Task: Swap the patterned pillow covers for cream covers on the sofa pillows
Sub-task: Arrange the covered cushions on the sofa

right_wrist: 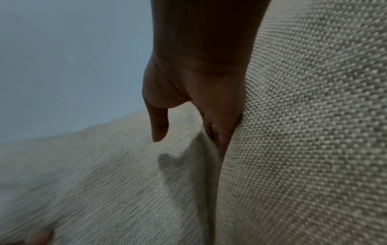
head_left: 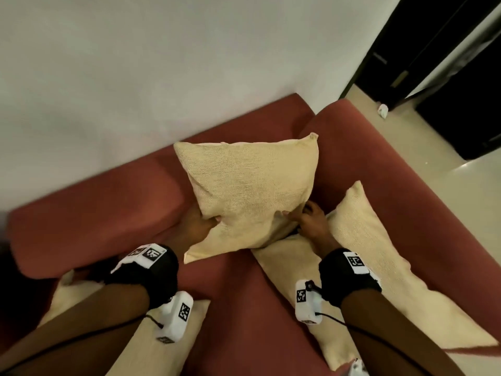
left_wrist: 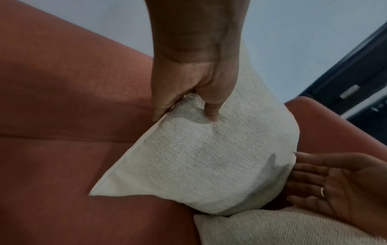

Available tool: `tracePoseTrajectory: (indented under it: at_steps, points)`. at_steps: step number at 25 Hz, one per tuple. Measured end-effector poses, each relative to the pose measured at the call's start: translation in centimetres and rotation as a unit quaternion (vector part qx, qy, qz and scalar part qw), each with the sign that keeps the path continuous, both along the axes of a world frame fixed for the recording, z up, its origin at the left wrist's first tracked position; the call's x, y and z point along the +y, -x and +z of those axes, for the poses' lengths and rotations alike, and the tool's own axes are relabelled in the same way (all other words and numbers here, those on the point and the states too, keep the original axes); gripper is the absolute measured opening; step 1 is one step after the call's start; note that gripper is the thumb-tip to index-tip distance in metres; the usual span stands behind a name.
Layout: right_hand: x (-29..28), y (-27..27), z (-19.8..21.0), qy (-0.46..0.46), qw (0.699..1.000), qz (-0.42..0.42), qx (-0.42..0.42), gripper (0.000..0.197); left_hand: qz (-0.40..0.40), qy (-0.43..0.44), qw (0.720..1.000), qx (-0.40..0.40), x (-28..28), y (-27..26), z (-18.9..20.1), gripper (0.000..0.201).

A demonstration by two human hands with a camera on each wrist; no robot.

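On the red sofa (head_left: pixel 95 207), toward its far right corner, a cream pillow (head_left: pixel 249 191) stands tilted on its lower edge, leaning back against the backrest. The left hand (head_left: pixel 196 222) pinches the pillow's lower left edge: the thumb (left_wrist: pixel 211 106) presses into the front face and the other fingers lie behind the seam. The right hand (head_left: pixel 311 218) meets the lower right side with fingers straight and spread, tucked between this pillow and a second cream pillow (head_left: pixel 374 240) that leans on the armrest (head_left: pixel 406 158) to the right. In the left wrist view the palm faces up and nothing is gripped.

More cream cushions lie on the near part of the seat, under the forearms. No patterned cover is visible.

Handling, as judged: the pillow appears light and soft. The coarse woven cover dents under the thumb, so it should give good friction and little risk of slipping. Hold it at opposite side edges or corners, where the seam is firm. A pinch in the middle of the face would gather only loose cloth.
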State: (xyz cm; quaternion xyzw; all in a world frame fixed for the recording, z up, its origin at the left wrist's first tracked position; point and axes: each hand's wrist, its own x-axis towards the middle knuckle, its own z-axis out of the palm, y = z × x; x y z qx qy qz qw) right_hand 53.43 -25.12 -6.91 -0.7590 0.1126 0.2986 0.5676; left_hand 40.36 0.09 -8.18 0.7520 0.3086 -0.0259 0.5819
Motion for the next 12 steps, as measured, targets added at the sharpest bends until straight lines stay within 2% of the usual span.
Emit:
tracePoseTrajectory:
  at_steps: [3,5,6,8,12]
  points:
    - [1.5,2.5,0.9,0.083,0.991,0.013,-0.102,0.094,0.027,0.036,0.999,-0.006,0.7,1.9,-0.1,0.067]
    - [3.9,5.7,1.5,0.145,0.970,0.065,-0.182,0.099,0.061,0.032,0.998,0.010,1.3,4.8,0.1,0.085]
    - [5.0,7.5,1.5,0.158,0.962,0.085,-0.204,0.099,0.092,0.027,0.995,0.024,1.1,6.3,0.5,0.084]
    - [7.5,12.2,1.1,0.149,0.958,0.135,-0.205,0.096,0.157,-0.003,0.986,0.051,1.5,11.1,1.0,0.063]
    - [11.8,22.5,-1.9,0.141,0.948,0.258,-0.120,0.090,0.244,-0.088,0.959,0.113,5.1,24.3,-0.3,0.040]
